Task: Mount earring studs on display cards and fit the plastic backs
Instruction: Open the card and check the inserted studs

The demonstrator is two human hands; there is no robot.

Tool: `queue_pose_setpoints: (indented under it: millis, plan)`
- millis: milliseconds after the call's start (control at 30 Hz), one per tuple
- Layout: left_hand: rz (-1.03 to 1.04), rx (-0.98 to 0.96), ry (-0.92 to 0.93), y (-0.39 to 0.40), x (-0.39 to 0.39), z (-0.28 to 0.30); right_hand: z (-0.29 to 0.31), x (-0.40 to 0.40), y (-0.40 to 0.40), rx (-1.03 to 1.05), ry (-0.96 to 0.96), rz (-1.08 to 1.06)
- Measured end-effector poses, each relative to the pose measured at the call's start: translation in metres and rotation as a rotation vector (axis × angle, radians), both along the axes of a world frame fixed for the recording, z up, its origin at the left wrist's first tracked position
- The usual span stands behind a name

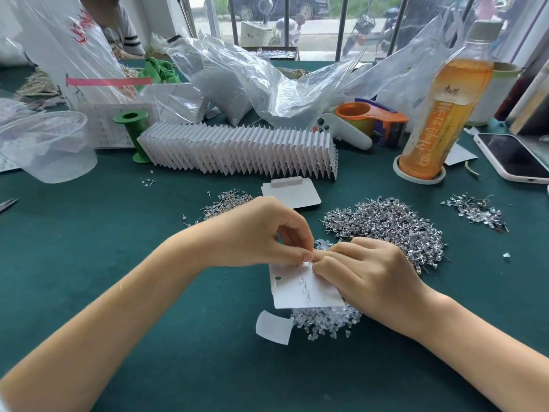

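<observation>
A white display card [300, 288] lies back side up over a heap of clear plastic backs [326, 321], with several stud pins sticking up from it. My right hand [368, 272] rests on the card's right part and pinches at its top edge. My left hand [261, 233] meets it there, thumb and forefinger pinched on something tiny at a pin; I cannot tell whether it is a back. A big pile of silver earring studs [386, 230] lies right of the hands. A smaller stud pile [225, 203] shows behind my left hand.
A long row of finished cards [237, 150] stands behind, with a blank card [292, 193] before it. An orange tea bottle [439, 114], a phone [514, 159], a tape dispenser [374, 117], plastic bags, a clear cup [50, 147] and a green spool [133, 135] crowd the green table. Another person sits far left.
</observation>
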State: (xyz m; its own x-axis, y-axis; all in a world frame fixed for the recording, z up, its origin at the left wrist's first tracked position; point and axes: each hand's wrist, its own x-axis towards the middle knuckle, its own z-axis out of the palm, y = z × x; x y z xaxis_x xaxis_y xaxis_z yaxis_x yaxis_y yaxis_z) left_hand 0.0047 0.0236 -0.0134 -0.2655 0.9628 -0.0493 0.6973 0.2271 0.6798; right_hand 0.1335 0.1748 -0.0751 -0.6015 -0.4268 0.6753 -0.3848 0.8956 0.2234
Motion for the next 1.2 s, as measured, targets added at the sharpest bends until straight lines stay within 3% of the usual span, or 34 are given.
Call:
queue_pose_setpoints:
  millis: [533, 767, 933, 1100, 1200]
  plan:
    - [-0.049, -0.018, -0.023, 0.001, 0.000, -0.002, 0.006, 0.003, -0.004, 0.012, -0.015, -0.031]
    - [-0.067, -0.004, -0.056, 0.000, -0.004, -0.003, 0.005, 0.005, -0.004, 0.051, 0.064, -0.057]
    - [0.124, 0.225, -0.222, 0.002, -0.014, 0.000, 0.005, 0.002, 0.003, -0.382, 0.026, -0.097]
    - [0.132, 0.263, -0.318, -0.001, -0.022, -0.003, 0.011, 0.003, -0.004, -1.070, -0.280, -0.338]
    - [0.173, 0.351, -0.348, 0.003, -0.020, -0.010, 0.013, -0.001, -0.004, -1.264, -0.335, -0.300]
